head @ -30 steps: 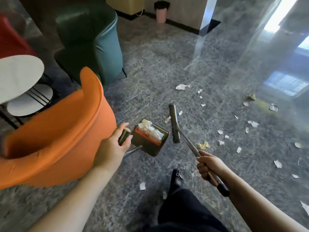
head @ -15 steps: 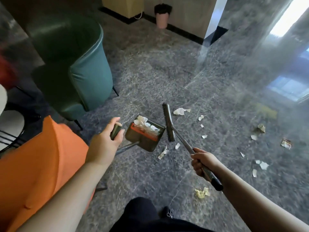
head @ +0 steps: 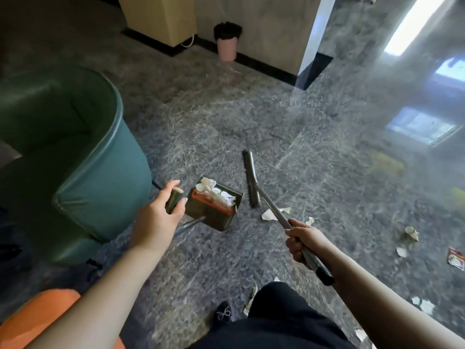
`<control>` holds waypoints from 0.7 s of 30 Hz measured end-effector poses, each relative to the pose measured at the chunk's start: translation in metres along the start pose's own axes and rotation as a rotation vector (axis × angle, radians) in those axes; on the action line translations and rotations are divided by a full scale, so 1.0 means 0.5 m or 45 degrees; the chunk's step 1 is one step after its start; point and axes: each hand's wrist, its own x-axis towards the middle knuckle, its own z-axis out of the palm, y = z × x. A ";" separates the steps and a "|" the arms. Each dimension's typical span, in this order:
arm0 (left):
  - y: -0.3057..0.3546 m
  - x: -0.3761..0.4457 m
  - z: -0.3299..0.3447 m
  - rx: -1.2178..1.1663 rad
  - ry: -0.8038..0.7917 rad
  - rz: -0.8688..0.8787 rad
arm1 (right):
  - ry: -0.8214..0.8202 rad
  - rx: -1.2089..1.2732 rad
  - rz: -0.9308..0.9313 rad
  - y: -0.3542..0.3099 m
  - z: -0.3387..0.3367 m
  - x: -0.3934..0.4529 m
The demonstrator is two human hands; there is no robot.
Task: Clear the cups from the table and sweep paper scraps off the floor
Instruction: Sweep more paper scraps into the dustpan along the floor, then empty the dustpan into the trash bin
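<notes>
Many paper scraps (head: pixel 269 214) are spread on the floor (head: pixel 289 147) toward 3 o'clock. The dustpan (head: pixel 214 205) handle is clamped by the left hand (head: pixel 161 215), the broom (head: pixel 251 180) by the right hand (head: pixel 302 238). A green chair (head: pixel 83 172) is close at 9 o'clock, a pink bin (head: pixel 227 46) at 12.

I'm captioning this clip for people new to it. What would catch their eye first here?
Probably the dustpan at centre, heaped with white paper scraps, its handle gripped by the left hand. Just right of it, the right hand holds a broom whose head points away over the grey marbled floor. A big teal armchair fills the left side.
</notes>
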 end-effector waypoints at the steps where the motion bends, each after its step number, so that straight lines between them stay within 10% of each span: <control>1: 0.005 0.053 0.010 0.012 0.000 0.008 | -0.006 0.013 0.006 -0.038 0.006 0.029; 21: 0.137 0.955 0.232 0.002 0.115 -0.137 | -0.028 0.036 0.083 -0.834 0.049 0.617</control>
